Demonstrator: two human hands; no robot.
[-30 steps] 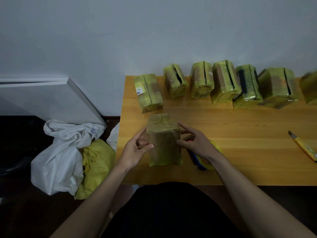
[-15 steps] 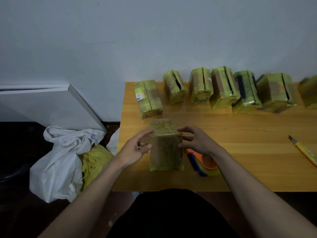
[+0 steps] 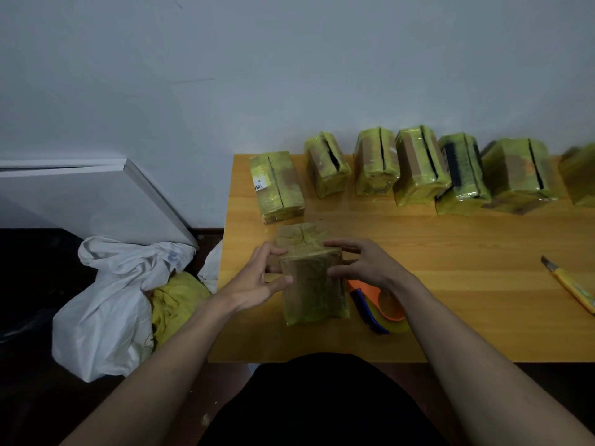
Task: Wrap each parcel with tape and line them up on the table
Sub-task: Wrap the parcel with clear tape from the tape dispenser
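Note:
A brown cardboard parcel (image 3: 310, 284) wrapped in yellowish tape stands on end near the front left of the wooden table (image 3: 450, 259). My left hand (image 3: 257, 278) grips its left side with thumb and fingertips. My right hand (image 3: 360, 265) holds its right side, fingers curled over the top edge. A tape dispenser (image 3: 380, 304), orange and blue with a yellow roll, lies on the table right under my right wrist. Several taped parcels (image 3: 418, 165) stand in a row along the wall, the leftmost parcel (image 3: 278, 185) lying flat with a white label.
A yellow utility knife (image 3: 570, 284) lies at the table's right edge. Left of the table, on the dark floor, sits a white sack (image 3: 106, 300) with yellow cloth (image 3: 177, 300) beside it. A white board (image 3: 96, 194) leans against the wall.
Both hands have shifted their hold slightly on the parcel, which stays upright in the same spot. The tape dispenser is more exposed under my right wrist. The camera tilted down a little.

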